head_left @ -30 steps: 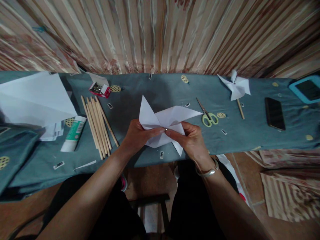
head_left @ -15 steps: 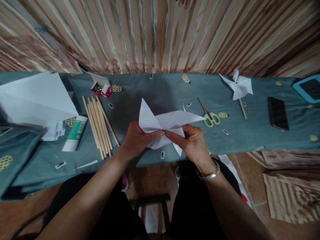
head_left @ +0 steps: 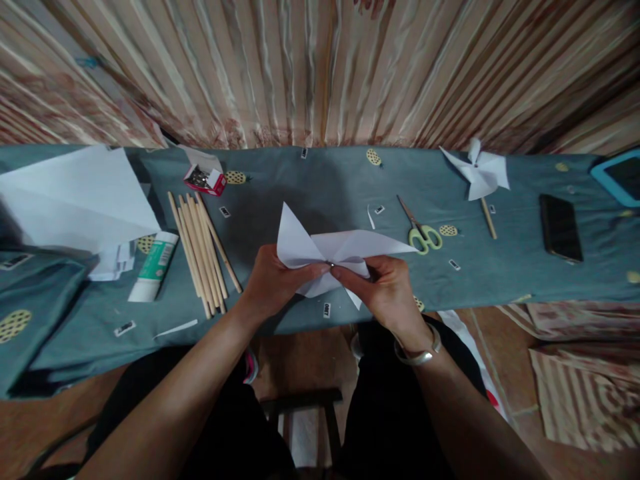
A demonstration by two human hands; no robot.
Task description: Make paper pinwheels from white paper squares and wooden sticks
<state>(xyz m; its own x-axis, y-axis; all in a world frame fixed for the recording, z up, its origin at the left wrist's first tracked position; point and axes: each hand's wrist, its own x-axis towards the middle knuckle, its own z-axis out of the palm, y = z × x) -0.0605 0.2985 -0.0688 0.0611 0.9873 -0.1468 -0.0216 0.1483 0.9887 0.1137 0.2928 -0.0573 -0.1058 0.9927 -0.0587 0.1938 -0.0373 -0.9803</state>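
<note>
Both hands hold a white paper pinwheel [head_left: 345, 245] above the near edge of the table. My left hand [head_left: 273, 280] grips its left side, thumb on top near the centre and fingers behind the paper. From the right, my right hand [head_left: 390, 287] pinches it with the thumb also at the centre. A small shiny pin head [head_left: 331, 265] shows between the two thumb tips. One pointed blade stands up at the left and another stretches right, towards the scissors [head_left: 424, 235]. The fingers under the paper are mostly hidden.
Left on the cloth-covered table [head_left: 300, 193] lie wooden sticks [head_left: 200, 253], a glue tube [head_left: 154, 267], white paper sheets [head_left: 75, 200] and a red box of pins [head_left: 205, 179]. To the right are a pinwheel on a stick [head_left: 480, 172], a phone [head_left: 561, 227] and a blue-framed device [head_left: 620, 177].
The pinwheel has tilted slightly, its upper blades dipping a little and the right tip reaching further right. Both hands keep their hold at the centre.
</note>
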